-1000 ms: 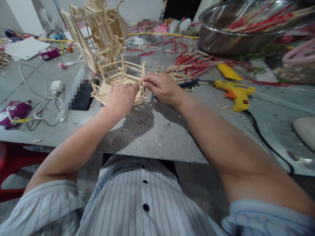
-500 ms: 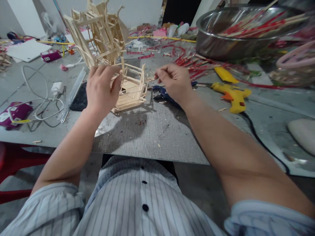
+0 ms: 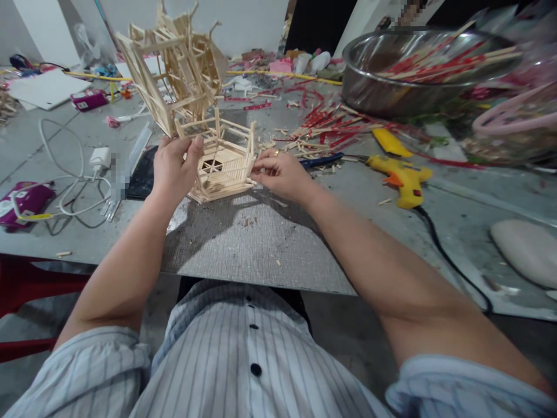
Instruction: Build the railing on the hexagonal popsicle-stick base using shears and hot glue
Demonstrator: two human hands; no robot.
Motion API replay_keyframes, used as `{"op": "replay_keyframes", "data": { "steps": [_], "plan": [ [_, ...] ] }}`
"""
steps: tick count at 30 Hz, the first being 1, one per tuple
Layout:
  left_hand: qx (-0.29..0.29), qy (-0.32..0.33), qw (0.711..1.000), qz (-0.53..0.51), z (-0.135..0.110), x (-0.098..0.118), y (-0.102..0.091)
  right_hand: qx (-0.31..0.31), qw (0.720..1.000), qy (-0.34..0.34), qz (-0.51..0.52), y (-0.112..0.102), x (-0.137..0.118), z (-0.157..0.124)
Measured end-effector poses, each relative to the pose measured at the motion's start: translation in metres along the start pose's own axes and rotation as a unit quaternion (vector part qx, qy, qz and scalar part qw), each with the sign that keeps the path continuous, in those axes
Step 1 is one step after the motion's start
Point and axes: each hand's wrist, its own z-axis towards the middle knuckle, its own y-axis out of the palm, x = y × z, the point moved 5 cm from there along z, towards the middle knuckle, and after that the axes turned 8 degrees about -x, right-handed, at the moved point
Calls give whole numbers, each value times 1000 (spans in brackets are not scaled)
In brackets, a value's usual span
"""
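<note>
A model built of thin wooden sticks stands in front of me: a low railed base [image 3: 230, 174] with a slatted floor, and a taller tilted frame [image 3: 187, 75] behind it on the left. I cannot tell whether the two are joined. My left hand [image 3: 174, 168] has its fingers closed on the base's left side, near the foot of the tall frame. At the opposite corner, my right hand [image 3: 285, 174] pinches the base's right edge; its fingertips partly hide the sticks there. Just beyond that hand lies a blue-handled tool [image 3: 324, 161], partly covered.
On the right lie a yellow glue gun [image 3: 404, 180] with a black cord and a grey stone [image 3: 526, 249]. Behind are red-wrapped sticks [image 3: 326, 125] and a steel basin [image 3: 383, 87]. A dark flat object [image 3: 141, 174] and a white charger [image 3: 100, 158] with cable lie left.
My right hand has moved left from above the blue-handled tool to the base's right edge. My left hand has dropped slightly and its fingers have closed on the base. The view has shifted a little.
</note>
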Motion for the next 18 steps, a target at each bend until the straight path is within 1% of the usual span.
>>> {"op": "replay_keyframes", "data": {
  "steps": [2, 4, 6, 8, 11, 13, 15, 18],
  "plan": [
    [-18, 14, 1000, 18, -2, 4, 4, -11, 1000, 1, 12, 3, -2, -1],
    [-23, 48, 997, 48, -6, 14, 3, -11, 1000, 0, 24, 5, -4, -2],
    [-24, 89, 992, 86, -12, 30, 1, -2, 1000, -1, 31, 6, -5, -3],
    [-39, 121, 985, 117, -18, 49, 0, 8, 999, -6, 33, 7, -6, -5],
    [-73, 167, 972, 146, -28, 75, 6, 28, 999, -28, 19, 6, -9, -8],
    [-90, 207, 962, 156, -33, 88, 13, 38, 998, -50, -4, 6, -13, -10],
    [-91, 233, 955, 158, -37, 93, 19, 41, 996, -71, -34, 7, -18, -13],
    [-85, 239, 957, 140, -38, 89, 21, 36, 993, -86, -72, 11, -26, -16]
  ]
}}
